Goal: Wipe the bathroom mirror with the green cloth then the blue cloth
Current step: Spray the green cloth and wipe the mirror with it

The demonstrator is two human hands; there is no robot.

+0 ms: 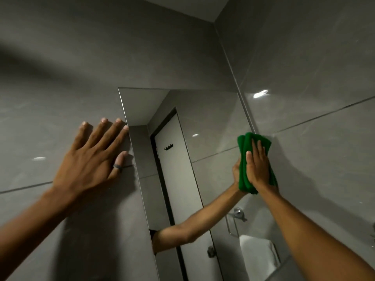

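Observation:
The frameless bathroom mirror (pixel 203 122) hangs on the grey tiled wall, running from the upper middle down to the bottom edge. My right hand (pixel 258 167) presses a folded green cloth (pixel 244 159) flat against the glass at the mirror's right edge, about halfway down. My left hand (pixel 91 159), with a dark ring on the thumb, lies flat with spread fingers on the tiles just left of the mirror's upper left edge. The blue cloth is not in view.
A second grey tiled wall (pixel 314 98) meets the mirror at the corner on the right. The glass reflects a door with a black hook, a chrome towel ring and a white towel (pixel 257 258). My arm's reflection crosses the lower mirror.

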